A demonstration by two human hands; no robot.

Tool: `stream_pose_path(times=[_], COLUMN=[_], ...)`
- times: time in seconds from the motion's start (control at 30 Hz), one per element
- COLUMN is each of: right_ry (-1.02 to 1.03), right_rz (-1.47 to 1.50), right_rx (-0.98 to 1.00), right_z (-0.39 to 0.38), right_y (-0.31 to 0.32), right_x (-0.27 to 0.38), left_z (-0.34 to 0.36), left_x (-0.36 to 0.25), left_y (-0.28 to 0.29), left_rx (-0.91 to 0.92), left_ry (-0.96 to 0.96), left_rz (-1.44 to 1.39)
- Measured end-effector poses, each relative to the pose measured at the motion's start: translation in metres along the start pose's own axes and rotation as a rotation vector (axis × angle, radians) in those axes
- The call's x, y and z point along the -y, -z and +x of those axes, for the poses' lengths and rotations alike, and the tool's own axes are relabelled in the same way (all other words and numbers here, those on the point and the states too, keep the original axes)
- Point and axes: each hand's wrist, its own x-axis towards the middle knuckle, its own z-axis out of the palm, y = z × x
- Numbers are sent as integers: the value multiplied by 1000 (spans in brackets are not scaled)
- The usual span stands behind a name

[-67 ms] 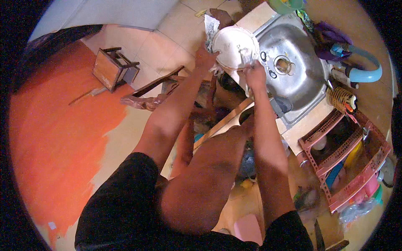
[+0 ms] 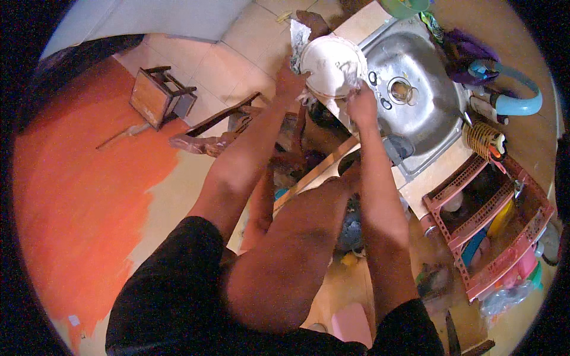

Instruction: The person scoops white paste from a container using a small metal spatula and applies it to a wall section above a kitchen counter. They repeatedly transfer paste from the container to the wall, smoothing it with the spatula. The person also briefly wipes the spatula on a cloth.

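A round white plate (image 2: 329,59) with a thin rim line is held up at the sink's left edge. My left hand (image 2: 290,84) grips the plate's left rim, thumb over the edge. A pale patterned cloth (image 2: 299,37) shows beyond that hand, bunched along the same side. At the plate's lower right, my right hand (image 2: 362,107) is closed on whitish cloth, which presses against the plate's face. Part of this cloth hangs beneath the hand. Whether the two cloth parts are one piece I cannot tell.
To the right lies a steel sink (image 2: 430,59) with a strainer (image 2: 402,92) in its drain. A light-blue curved pipe (image 2: 522,107) rises behind it. A pink plastic rack (image 2: 457,240) stands at right, a wooden stool (image 2: 155,98) at left. A wooden frame (image 2: 208,142) is near my left forearm.
My right hand and its cloth have shifted very slightly across the plate's lower right. The left hand keeps its hold on the rim.
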Motion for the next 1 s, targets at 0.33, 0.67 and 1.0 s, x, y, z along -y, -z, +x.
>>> stream_pose_path(times=[0.33,0.67,1.0], right_ry=[-52,253,-46], right_rz=[-317,-437,-385], right_rx=[141,95,280], right_z=[9,13,16], right_y=[-39,-63,-14], right_x=[28,-37,28], left_z=[22,33,36], left_x=[19,31,46], left_y=[-30,-33,-28], left_rx=[-69,-58,-3], left_ry=[40,21,-5], left_rz=[175,124,172])
